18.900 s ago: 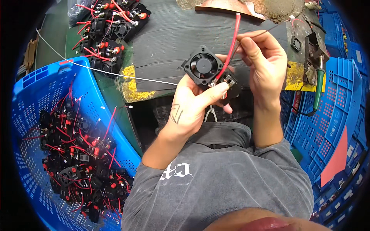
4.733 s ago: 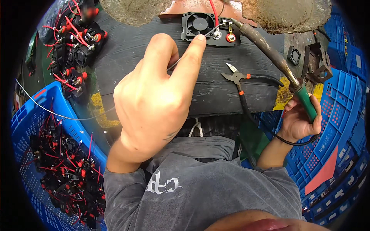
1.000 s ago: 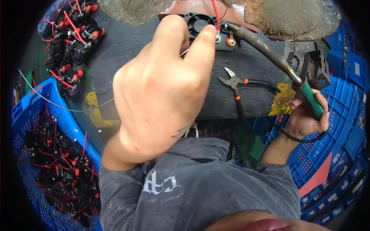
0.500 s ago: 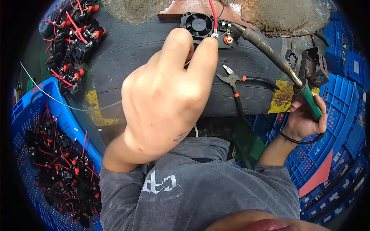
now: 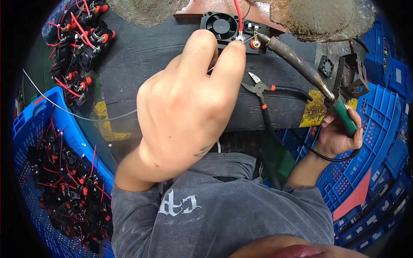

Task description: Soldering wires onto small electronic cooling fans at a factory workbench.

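Observation:
My left hand [image 5: 185, 101] is closed in a pinch around a thin silvery solder wire [image 5: 107, 119], which trails off to the left. Its fingertips are at the lower edge of a black fan module [image 5: 221, 26], beside the end of a red wire [image 5: 238, 19]. In my right hand [image 5: 337, 137] is a soldering iron [image 5: 297, 60], gripped by its green handle. The iron's tip reaches the metal tabs at the module's right side, just above a red-ringed terminal [image 5: 255, 44]. Whether the tip touches metal is too small to tell.
Side cutters [image 5: 259, 89] with black handles lie on the dark bench [image 5: 159, 47]. Wired fan modules [image 5: 86, 56] are piled at the far left, and more fill a blue crate [image 5: 81, 137]. A small fan [image 5: 325, 66] and a black bracket [image 5: 352, 77] sit at the right.
The soldering iron's tip has shifted slightly down and left over the metal tabs, with my right hand moving a little left. My left hand has hardly moved.

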Demonstrator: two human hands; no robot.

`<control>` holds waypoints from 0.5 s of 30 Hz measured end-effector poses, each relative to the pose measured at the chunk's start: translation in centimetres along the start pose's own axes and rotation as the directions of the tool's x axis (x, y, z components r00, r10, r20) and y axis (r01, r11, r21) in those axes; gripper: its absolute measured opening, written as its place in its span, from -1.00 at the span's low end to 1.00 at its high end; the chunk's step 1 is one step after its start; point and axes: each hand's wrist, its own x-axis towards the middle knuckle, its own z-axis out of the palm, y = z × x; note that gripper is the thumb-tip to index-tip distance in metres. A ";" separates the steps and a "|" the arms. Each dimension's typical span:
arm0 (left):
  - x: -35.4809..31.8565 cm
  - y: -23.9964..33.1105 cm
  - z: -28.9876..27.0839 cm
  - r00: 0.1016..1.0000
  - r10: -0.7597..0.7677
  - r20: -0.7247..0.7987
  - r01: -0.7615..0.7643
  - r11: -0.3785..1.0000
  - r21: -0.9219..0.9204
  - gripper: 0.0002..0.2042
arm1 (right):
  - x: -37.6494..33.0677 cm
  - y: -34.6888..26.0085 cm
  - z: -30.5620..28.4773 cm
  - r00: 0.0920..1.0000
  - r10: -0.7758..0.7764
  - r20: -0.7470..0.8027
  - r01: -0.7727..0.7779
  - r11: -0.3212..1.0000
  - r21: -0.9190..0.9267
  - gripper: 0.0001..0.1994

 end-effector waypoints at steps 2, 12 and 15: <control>0.1 0.0 0.1 1.000 -0.001 -0.012 0.001 1.000 0.001 -0.67 | 0.0 0.2 0.0 1.000 0.009 -0.004 -0.009 1.000 0.008 -0.37; 0.6 -0.1 0.2 1.000 -0.003 -0.007 0.003 0.999 -0.032 -0.69 | 0.1 0.3 0.2 0.999 0.020 -0.032 -0.019 0.999 0.037 -0.37; 0.7 0.0 0.3 1.000 -0.012 0.000 0.012 0.999 -0.039 -0.70 | 0.1 0.5 0.1 0.999 0.030 -0.040 -0.028 0.998 0.047 -0.38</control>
